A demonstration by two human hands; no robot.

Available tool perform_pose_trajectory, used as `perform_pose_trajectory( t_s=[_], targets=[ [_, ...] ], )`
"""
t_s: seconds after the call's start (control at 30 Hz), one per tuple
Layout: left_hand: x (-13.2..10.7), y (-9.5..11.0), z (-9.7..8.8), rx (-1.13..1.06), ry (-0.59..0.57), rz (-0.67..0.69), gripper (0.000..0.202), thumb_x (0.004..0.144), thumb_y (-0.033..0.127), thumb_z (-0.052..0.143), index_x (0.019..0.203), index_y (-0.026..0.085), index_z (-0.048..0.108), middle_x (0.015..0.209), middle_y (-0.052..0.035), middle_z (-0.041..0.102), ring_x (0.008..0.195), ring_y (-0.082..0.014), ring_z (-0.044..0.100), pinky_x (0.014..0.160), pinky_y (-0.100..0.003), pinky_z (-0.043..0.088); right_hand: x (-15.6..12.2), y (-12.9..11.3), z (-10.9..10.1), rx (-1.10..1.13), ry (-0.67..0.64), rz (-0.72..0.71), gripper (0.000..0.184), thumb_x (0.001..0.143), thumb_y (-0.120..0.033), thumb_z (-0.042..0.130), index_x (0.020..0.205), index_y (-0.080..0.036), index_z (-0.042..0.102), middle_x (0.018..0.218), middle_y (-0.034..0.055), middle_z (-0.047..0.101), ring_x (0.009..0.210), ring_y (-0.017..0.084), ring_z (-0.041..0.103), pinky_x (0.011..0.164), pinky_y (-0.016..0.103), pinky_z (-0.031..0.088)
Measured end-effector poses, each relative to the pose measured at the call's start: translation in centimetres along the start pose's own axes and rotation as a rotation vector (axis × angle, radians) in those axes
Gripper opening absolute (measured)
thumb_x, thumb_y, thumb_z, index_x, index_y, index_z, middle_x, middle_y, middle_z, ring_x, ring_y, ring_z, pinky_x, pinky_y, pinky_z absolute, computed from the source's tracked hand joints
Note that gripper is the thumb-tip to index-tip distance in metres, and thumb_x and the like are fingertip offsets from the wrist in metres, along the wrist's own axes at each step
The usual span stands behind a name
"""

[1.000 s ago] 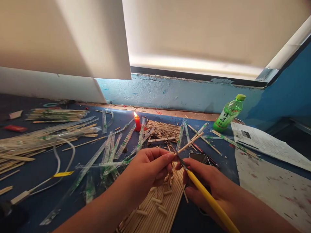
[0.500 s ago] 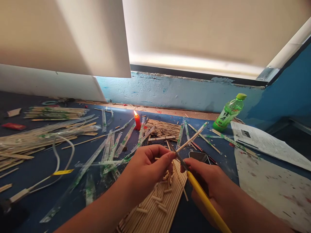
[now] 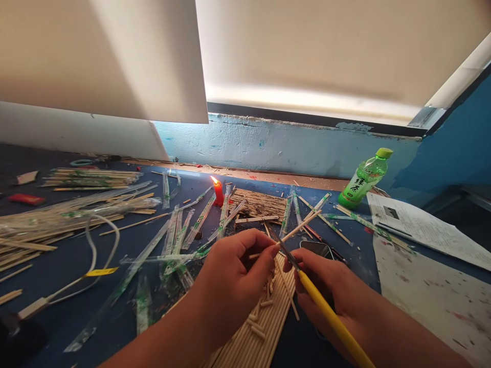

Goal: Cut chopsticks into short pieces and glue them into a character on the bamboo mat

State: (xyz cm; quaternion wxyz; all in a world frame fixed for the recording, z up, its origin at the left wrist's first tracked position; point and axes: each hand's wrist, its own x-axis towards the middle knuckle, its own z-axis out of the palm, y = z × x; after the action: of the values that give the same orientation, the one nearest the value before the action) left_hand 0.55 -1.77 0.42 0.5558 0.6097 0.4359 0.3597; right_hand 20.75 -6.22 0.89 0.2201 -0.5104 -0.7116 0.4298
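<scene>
My left hand (image 3: 233,278) pinches a thin wooden stick (image 3: 299,228) that points up and to the right. My right hand (image 3: 326,286) grips a yellow-handled knife (image 3: 326,312), its dark blade touching the stick just beside my left fingertips. Below both hands lies a mat of joined sticks (image 3: 253,327) with several short cut pieces on it. A dark phone (image 3: 316,248) lies just beyond my right hand.
A lit red candle (image 3: 218,191) stands beside a second stick mat (image 3: 259,203). Wrapped chopsticks and empty wrappers (image 3: 76,214) cover the left of the blue table. A green bottle (image 3: 364,178), printed paper (image 3: 418,227) and a white cable (image 3: 92,250) lie around.
My hands and the stick shifted slightly; the grip stays the same. The view moved a little.
</scene>
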Motion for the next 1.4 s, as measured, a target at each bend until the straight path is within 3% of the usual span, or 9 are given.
perform_pose_trajectory(
  t_s=[0.13, 0.27, 0.43, 0.67, 0.8, 1.03, 1.4],
  targets=[
    [0.0, 0.0, -0.1, 0.023, 0.004, 0.016, 0.021, 0.092, 0.037, 0.062, 0.085, 0.019, 0.069, 0.075, -0.0043, 0.068, 0.067, -0.0173, 0.059, 0.055, -0.026, 0.043, 0.6, -0.8, 0.0, -0.021, -0.002, -0.017, 0.014, 0.092, -0.021, 0.058, 0.106, -0.023, 0.062, 0.089, 0.0005, 0.068, 0.076, 0.016, 0.062, 0.064, 0.022, 0.050],
    [0.1, 0.2, -0.2, 0.040, 0.005, 0.000, 0.021, 0.092, 0.037, 0.062, 0.086, 0.019, 0.069, 0.076, -0.0045, 0.070, 0.069, -0.0179, 0.061, 0.056, -0.026, 0.044, 0.9, -1.0, 0.0, -0.042, 0.006, -0.036, 0.006, 0.089, -0.018, 0.060, 0.094, -0.021, 0.060, 0.080, -0.0034, 0.063, 0.069, 0.012, 0.056, 0.061, 0.020, 0.044],
    [0.1, -0.2, -0.4, 0.178, 0.031, 0.095, 0.022, 0.095, 0.038, 0.058, 0.089, 0.021, 0.069, 0.075, -0.0020, 0.069, 0.067, -0.0171, 0.061, 0.056, -0.027, 0.044, 0.9, -1.2, -0.4, -0.037, 0.001, -0.027, 0.009, 0.091, -0.022, 0.062, 0.099, -0.021, 0.060, 0.078, -0.0044, 0.060, 0.065, 0.011, 0.049, 0.058, 0.020, 0.041],
    [0.1, -0.6, -0.5, 0.468, 0.113, 0.288, 0.015, 0.096, 0.028, 0.058, 0.090, 0.022, 0.070, 0.080, 0.0003, 0.071, 0.070, -0.0152, 0.064, 0.067, -0.028, 0.046, 0.8, -1.5, -0.5, -0.049, -0.015, -0.021, 0.010, 0.092, -0.025, 0.062, 0.101, -0.022, 0.059, 0.083, -0.0023, 0.062, 0.071, 0.013, 0.053, 0.063, 0.021, 0.043],
    [0.1, -0.5, -0.4, 0.476, 0.112, 0.309, 0.014, 0.095, 0.026, 0.058, 0.089, 0.022, 0.069, 0.080, 0.0005, 0.072, 0.070, -0.0148, 0.065, 0.069, -0.028, 0.047, 0.9, -0.9, -0.3, -0.077, 0.013, -0.029, 0.008, 0.092, -0.024, 0.061, 0.099, -0.022, 0.060, 0.082, -0.0026, 0.062, 0.070, 0.013, 0.052, 0.063, 0.021, 0.043],
    [-0.1, -0.8, -0.5, 0.401, 0.074, 0.230, 0.018, 0.097, 0.032, 0.056, 0.092, 0.023, 0.071, 0.079, 0.0001, 0.071, 0.067, -0.0161, 0.064, 0.057, -0.027, 0.044, 1.0, -0.5, -0.1, -0.050, 0.022, -0.036, 0.003, 0.091, -0.023, 0.061, 0.090, -0.021, 0.058, 0.074, -0.0046, 0.057, 0.063, 0.010, 0.048, 0.055, 0.019, 0.039],
    [0.0, -1.4, -0.5, 0.622, 0.177, 0.457, 0.011, 0.096, 0.021, 0.058, 0.094, 0.020, 0.068, 0.085, -0.0020, 0.071, 0.074, -0.0156, 0.067, 0.069, -0.026, 0.048, 0.8, -2.4, -1.1, 0.023, -0.054, 0.045, 0.015, 0.093, -0.028, 0.061, 0.106, -0.021, 0.060, 0.083, -0.0011, 0.061, 0.075, 0.015, 0.056, 0.064, 0.020, 0.046]
  ],
)
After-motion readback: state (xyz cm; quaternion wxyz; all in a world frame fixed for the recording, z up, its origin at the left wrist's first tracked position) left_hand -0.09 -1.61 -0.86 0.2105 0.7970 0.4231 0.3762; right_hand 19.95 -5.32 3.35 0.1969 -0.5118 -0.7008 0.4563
